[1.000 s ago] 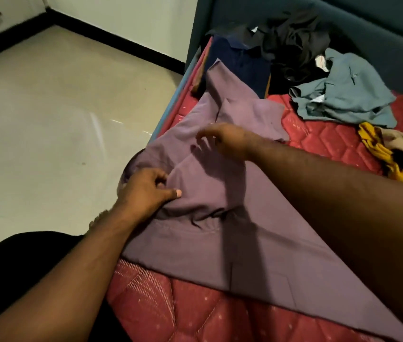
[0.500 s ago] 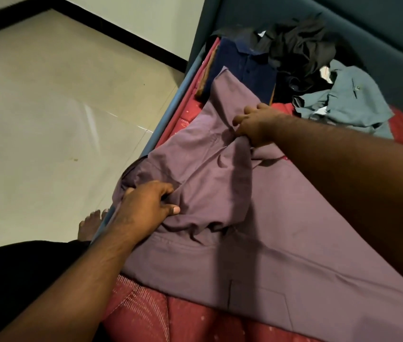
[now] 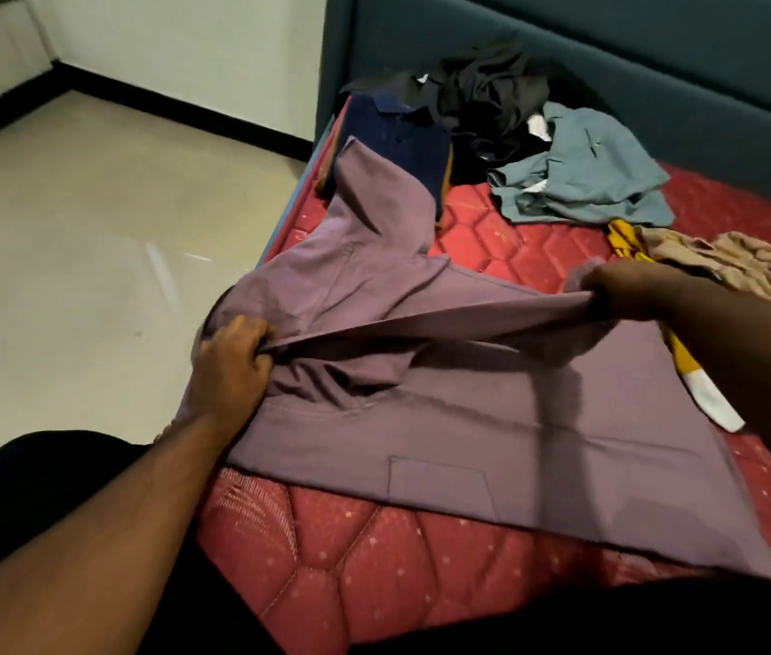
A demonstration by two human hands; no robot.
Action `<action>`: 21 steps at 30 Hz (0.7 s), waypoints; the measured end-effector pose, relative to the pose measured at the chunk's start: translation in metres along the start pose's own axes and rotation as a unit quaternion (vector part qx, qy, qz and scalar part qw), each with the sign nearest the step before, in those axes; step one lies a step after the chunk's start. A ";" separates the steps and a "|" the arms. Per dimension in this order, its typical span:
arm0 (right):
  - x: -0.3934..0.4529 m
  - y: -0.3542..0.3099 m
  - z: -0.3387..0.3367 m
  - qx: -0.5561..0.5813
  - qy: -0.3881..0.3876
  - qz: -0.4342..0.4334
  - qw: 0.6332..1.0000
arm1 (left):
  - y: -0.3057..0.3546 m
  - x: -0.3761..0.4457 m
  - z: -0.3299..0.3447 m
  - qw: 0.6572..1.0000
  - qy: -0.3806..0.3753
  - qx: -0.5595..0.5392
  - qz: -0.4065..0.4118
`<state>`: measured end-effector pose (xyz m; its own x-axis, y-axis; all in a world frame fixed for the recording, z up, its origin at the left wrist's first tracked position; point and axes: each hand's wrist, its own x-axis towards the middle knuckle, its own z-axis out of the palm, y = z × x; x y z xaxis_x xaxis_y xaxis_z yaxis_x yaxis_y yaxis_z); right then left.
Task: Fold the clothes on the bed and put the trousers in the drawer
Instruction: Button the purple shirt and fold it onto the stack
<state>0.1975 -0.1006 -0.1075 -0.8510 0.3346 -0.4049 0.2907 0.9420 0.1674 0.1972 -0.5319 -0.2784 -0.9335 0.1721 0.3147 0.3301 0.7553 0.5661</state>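
Since a moment ago the right hand (image 3: 619,295) has swung right, pinching the mauve trousers (image 3: 492,418) taut against the gripping left hand (image 3: 232,356), so folding has begun.

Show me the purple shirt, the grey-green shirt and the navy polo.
purple shirt (image 3: 492,418): head view, flat body panel.
grey-green shirt (image 3: 582,177): head view, crumpled middle.
navy polo (image 3: 393,134): head view, front below collar.

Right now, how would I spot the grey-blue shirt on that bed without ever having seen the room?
Start at the dark teal headboard and look down to the red quilted mattress just below it. The grey-blue shirt lies crumpled there, right of the black clothes heap. It is the only pale bluish garment, with white label bits showing.
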 end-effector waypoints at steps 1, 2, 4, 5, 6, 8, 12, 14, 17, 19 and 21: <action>-0.003 0.017 0.012 0.024 0.000 0.018 1.000 | 0.004 -0.002 -0.003 0.999 0.011 0.031 0.026; -0.014 0.033 0.028 0.091 0.016 0.052 0.994 | 0.011 -0.005 -0.006 0.996 0.018 0.066 0.051; -0.029 0.047 0.061 0.293 0.127 0.077 0.945 | 0.023 -0.012 -0.013 0.986 0.027 0.133 0.097; -0.034 0.051 0.077 0.394 0.176 0.109 0.895 | 0.030 -0.016 -0.013 0.979 0.035 0.155 0.128; -0.039 0.053 0.093 0.470 0.202 0.132 0.849 | 0.037 -0.023 -0.011 0.973 0.031 0.169 0.155; -0.036 0.062 0.127 0.508 0.256 0.177 0.803 | 0.049 -0.032 -0.004 0.959 -0.014 0.207 0.193; -0.027 0.062 0.142 0.559 0.359 0.155 0.731 | 0.071 -0.033 0.010 0.930 -0.158 0.282 0.175; -0.056 0.044 0.102 0.557 0.392 0.116 0.723 | 0.081 -0.033 0.009 0.929 -0.180 0.282 0.158; -0.090 0.057 0.067 0.462 0.471 0.005 0.752 | 0.094 -0.042 0.006 0.945 -0.134 0.251 0.160; -0.107 0.073 0.084 0.367 0.503 -0.045 0.781 | 0.093 -0.058 0.008 0.939 -0.104 0.265 0.191; -0.123 0.084 0.133 0.285 0.438 -0.034 0.852 | 0.085 -0.080 0.017 0.925 -0.112 0.290 0.217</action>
<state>0.3848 -0.0592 -0.1627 -0.8024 0.3666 0.4710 0.1806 0.9013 -0.3938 0.2972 -0.4708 -0.2689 -0.7584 0.6159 0.2134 0.6099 0.7860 -0.1010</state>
